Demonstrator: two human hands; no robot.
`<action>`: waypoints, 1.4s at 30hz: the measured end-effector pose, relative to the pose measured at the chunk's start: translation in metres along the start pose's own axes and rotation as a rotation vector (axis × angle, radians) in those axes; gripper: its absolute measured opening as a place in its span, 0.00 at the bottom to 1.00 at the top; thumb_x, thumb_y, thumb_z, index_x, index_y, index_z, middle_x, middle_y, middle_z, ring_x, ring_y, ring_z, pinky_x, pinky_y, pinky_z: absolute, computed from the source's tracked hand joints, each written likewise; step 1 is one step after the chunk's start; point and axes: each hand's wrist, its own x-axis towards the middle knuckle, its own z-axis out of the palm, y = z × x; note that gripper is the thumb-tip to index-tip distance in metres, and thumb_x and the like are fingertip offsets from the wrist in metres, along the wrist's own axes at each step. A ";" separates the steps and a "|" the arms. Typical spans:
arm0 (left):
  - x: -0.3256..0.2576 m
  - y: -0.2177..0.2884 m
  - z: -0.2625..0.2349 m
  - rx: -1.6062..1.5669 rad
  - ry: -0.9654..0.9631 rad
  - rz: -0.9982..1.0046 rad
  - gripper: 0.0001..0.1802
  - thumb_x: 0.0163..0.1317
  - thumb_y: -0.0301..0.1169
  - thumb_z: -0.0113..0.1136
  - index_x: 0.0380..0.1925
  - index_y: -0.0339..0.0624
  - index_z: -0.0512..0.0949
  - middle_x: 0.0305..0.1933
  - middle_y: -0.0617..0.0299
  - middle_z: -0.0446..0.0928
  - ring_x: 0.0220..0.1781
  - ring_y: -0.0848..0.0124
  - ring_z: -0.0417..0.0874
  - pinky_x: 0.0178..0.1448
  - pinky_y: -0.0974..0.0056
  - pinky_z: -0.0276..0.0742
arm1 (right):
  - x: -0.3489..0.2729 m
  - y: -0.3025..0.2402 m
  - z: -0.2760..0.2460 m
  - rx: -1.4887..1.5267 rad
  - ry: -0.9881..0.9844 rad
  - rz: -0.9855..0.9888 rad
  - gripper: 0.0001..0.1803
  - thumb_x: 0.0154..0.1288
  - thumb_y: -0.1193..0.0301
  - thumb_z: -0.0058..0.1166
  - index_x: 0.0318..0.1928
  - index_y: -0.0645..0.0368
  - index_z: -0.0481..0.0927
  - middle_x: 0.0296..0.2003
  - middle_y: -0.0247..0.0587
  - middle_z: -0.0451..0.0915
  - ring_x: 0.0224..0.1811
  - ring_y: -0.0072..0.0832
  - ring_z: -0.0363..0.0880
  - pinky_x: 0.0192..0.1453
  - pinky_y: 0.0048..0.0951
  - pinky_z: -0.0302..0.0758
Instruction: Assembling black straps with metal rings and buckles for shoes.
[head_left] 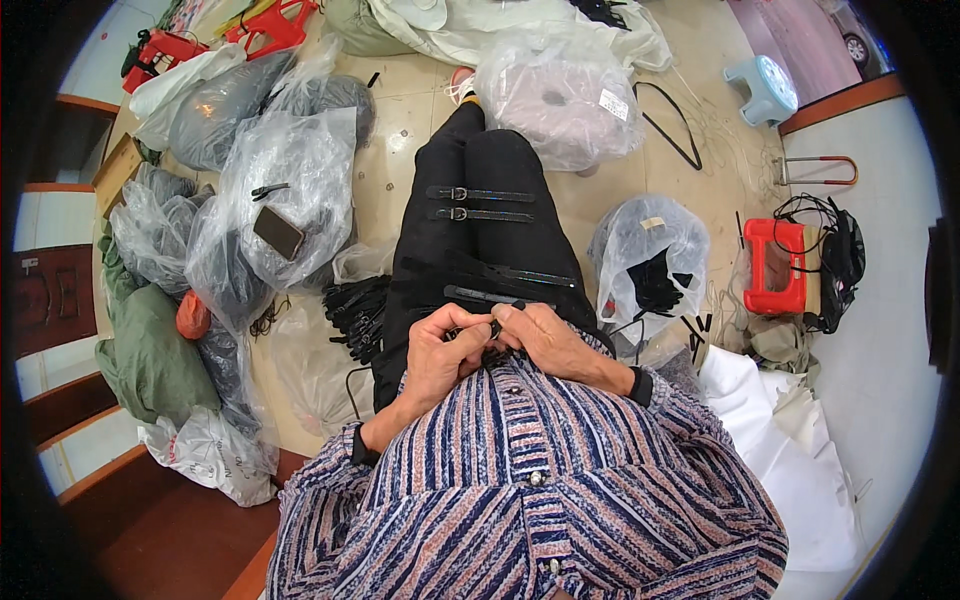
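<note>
My left hand (447,352) and my right hand (548,342) meet over my lap, fingertips pinched together on a narrow black strap (493,328). Most of that strap is covered by the fingers, so its ends are hard to follow. Across my thighs lie two black buckle straps (500,195) with silver buckles, side by side. Closer to my hands, more black strips (540,278) rest on my lap. Left of my legs hangs a thick bunch of black straps (358,315). To the right, a white plastic bag (615,235) holds black pieces (655,282).
Plastic-wrapped bundles (235,110) crowd the left, with a phone (278,233) on top. A large clear bag (560,105) sits beyond my feet. On the right are a red stool (775,265), a blue stool (762,90) and white cloth (760,430).
</note>
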 end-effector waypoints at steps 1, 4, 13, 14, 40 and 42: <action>0.000 0.000 0.000 0.003 0.001 0.000 0.02 0.55 0.24 0.57 0.29 0.38 0.76 0.17 0.67 0.71 0.13 0.86 0.62 0.16 0.79 0.54 | -0.001 -0.002 0.000 -0.006 -0.002 0.006 0.27 0.68 0.60 0.32 0.15 0.65 0.63 0.12 0.34 0.61 0.18 0.21 0.57 0.26 0.29 0.60; -0.001 0.001 0.001 0.035 0.009 0.011 0.02 0.56 0.24 0.57 0.28 0.38 0.75 0.19 0.66 0.73 0.14 0.86 0.63 0.16 0.79 0.55 | 0.001 0.004 0.000 0.004 -0.007 -0.009 0.27 0.68 0.61 0.32 0.15 0.65 0.63 0.12 0.34 0.61 0.18 0.22 0.57 0.25 0.29 0.60; 0.002 0.010 0.002 0.169 -0.050 0.011 0.03 0.57 0.24 0.55 0.30 0.36 0.74 0.22 0.64 0.75 0.15 0.86 0.64 0.17 0.78 0.57 | -0.001 -0.004 -0.002 -0.089 0.004 -0.015 0.25 0.68 0.62 0.32 0.17 0.68 0.65 0.13 0.35 0.63 0.18 0.21 0.58 0.25 0.29 0.59; 0.003 0.012 0.002 0.166 -0.062 -0.015 0.03 0.57 0.24 0.55 0.30 0.35 0.74 0.22 0.64 0.75 0.15 0.85 0.64 0.17 0.78 0.58 | -0.002 -0.006 -0.003 -0.115 -0.011 -0.010 0.25 0.68 0.62 0.32 0.18 0.68 0.66 0.13 0.35 0.64 0.19 0.21 0.59 0.24 0.29 0.59; 0.004 -0.001 -0.005 -0.056 -0.098 -0.113 0.01 0.56 0.21 0.55 0.29 0.37 0.74 0.24 0.59 0.76 0.13 0.85 0.62 0.15 0.79 0.53 | -0.001 0.004 -0.004 -0.029 -0.012 0.077 0.25 0.67 0.60 0.32 0.15 0.62 0.61 0.13 0.31 0.61 0.18 0.20 0.55 0.24 0.27 0.55; 0.006 -0.001 -0.006 -0.052 -0.116 -0.134 0.01 0.56 0.22 0.55 0.29 0.37 0.74 0.23 0.59 0.75 0.13 0.85 0.62 0.16 0.79 0.53 | -0.002 0.002 -0.005 -0.050 -0.032 0.076 0.25 0.67 0.61 0.32 0.16 0.63 0.63 0.13 0.33 0.62 0.18 0.21 0.56 0.24 0.28 0.56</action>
